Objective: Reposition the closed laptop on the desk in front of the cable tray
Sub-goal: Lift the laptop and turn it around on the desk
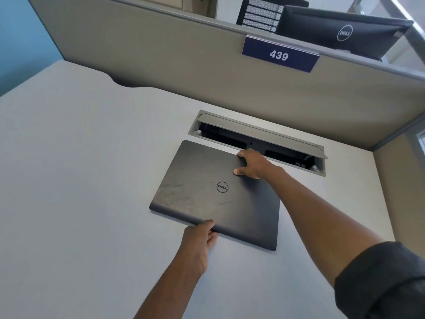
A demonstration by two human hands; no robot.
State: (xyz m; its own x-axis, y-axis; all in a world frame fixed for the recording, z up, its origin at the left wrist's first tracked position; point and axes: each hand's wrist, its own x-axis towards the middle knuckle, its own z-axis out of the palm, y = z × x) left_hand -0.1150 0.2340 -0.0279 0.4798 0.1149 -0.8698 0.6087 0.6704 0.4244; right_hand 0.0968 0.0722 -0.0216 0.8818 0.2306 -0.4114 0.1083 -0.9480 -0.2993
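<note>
A closed dark grey laptop (207, 194) with a round logo on its lid lies flat on the pale desk (80, 180), just in front of the cable tray (259, 134). The tray is a grey-framed slot in the desk with its lid tipped up and dark space inside. My left hand (200, 240) grips the laptop's near edge, thumb on top and fingers underneath. My right hand (251, 163) holds the far right edge beside the tray, thumb pressed on the lid.
A beige partition (184, 72) runs behind the desk and carries a blue number plate (279, 55). Over it show a black monitor back (340, 31) and a mesh chair (259, 14). A curved cut-out (128, 82) notches the desk's far edge.
</note>
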